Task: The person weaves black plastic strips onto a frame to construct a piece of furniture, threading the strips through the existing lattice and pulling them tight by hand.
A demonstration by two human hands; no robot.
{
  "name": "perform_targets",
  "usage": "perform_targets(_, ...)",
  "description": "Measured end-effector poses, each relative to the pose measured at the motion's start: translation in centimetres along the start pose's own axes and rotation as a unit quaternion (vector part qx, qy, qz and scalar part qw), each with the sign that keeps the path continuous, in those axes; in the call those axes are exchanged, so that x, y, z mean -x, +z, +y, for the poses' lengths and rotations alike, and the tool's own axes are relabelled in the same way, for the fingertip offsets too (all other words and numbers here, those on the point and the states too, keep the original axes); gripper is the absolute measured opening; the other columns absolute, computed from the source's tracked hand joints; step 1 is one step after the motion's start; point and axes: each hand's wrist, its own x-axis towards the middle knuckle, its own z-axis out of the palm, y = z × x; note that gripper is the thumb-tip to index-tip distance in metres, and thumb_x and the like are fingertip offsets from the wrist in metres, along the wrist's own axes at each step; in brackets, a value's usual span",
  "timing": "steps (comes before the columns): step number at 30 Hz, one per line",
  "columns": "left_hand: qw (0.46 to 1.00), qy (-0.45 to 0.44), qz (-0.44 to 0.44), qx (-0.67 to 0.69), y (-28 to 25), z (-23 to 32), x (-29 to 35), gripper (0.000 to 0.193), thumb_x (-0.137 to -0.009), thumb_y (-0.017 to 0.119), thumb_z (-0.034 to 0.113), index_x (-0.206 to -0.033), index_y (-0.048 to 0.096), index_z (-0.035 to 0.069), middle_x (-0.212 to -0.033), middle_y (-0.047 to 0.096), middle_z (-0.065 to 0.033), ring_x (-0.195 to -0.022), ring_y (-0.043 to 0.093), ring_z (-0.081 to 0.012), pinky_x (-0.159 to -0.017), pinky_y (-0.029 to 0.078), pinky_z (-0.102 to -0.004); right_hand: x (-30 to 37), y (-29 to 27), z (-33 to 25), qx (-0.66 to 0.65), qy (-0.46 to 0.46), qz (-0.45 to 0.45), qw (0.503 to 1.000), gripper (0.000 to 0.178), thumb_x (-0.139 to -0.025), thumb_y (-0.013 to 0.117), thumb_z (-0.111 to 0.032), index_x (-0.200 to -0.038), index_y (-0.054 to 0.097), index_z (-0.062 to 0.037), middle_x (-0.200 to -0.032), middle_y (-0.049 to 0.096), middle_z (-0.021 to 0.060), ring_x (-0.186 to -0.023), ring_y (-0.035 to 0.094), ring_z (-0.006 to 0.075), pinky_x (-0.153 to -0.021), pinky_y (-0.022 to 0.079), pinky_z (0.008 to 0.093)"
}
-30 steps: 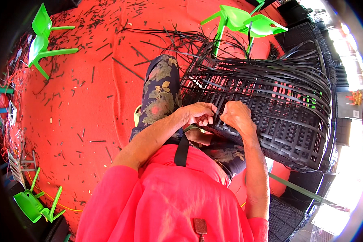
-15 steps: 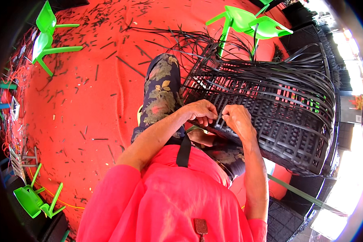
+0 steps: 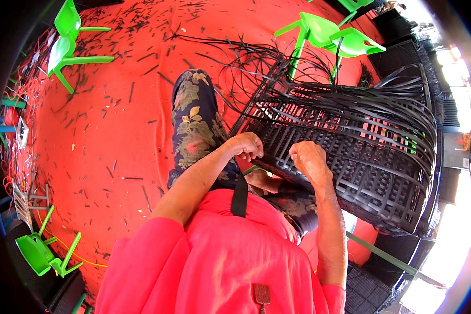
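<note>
A black woven piece [image 3: 345, 157], basket-like, of flat plastic strips, lies tilted across my lap and to the right. My left hand [image 3: 246, 146] is at its near left edge, fingers curled and pressed together. Over the lower left part of the weave, my right hand [image 3: 310, 161] is closed in a fist with the knuckles up. What either hand pinches, if anything, is hidden by the fingers. A bundle of long loose black strips [image 3: 345, 102] runs across the far part of the weave and trails off to the far left.
Green plastic chairs stand at the far right [image 3: 319, 32], far left [image 3: 68, 52] and near left [image 3: 36, 254]. Short black strip offcuts [image 3: 123, 47] litter the red floor covering [image 3: 104, 157]. Dark woven pieces [image 3: 371, 285] are stacked along the right side.
My left hand has moved left, away from my right hand, so the gap between them is wider. My right hand stays almost in place, slightly lower. The view has shifted slightly.
</note>
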Motion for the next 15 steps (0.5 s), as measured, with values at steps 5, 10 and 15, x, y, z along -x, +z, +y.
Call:
perform_targets(5, 0.992, 0.006, 0.029, 0.124, -0.7, -0.2, 0.8, 0.015, -0.080, 0.067, 0.024, -0.086, 0.062, 0.011, -0.073, 0.061, -0.0021, -0.054, 0.059, -0.0118, -0.044, 0.044, -0.0235, -1.3, 1.5, -0.7, 0.026, 0.007, -0.035, 0.999, 0.005, -0.074, 0.059, -0.006, -0.071, 0.064, -0.0059, -0.068, 0.061, 0.0150, -0.069, 0.061, 0.0342, -0.061, 0.048, 0.0409)
perform_targets(10, 0.979, 0.018, 0.015, 0.201, -0.6, -0.5, 0.4, 0.015, -0.082, 0.067, 0.026, -0.086, 0.061, 0.013, -0.077, 0.063, -0.0016, -0.064, 0.061, -0.0136, -0.053, 0.048, -0.0267, -2.9, 4.0, -0.9, -0.167, 0.012, -0.019, 0.986, 0.009, -0.069, 0.057, -0.005, -0.066, 0.065, -0.0052, -0.068, 0.063, 0.0192, -0.067, 0.064, 0.0343, -0.064, 0.051, 0.0414)
perform_targets(15, 0.969, 0.048, -0.016, 0.242, -0.7, -0.6, 0.2, 0.013, -0.084, 0.064, 0.026, -0.085, 0.060, 0.013, -0.082, 0.064, -0.0017, -0.069, 0.062, -0.0149, -0.057, 0.049, -0.0280, -3.1, 3.6, -0.8, -0.223, 0.127, -0.119, 0.959, 0.011, -0.074, 0.061, -0.016, -0.080, 0.066, -0.0078, -0.071, 0.065, 0.0132, -0.072, 0.064, 0.0307, -0.066, 0.049, 0.0404)
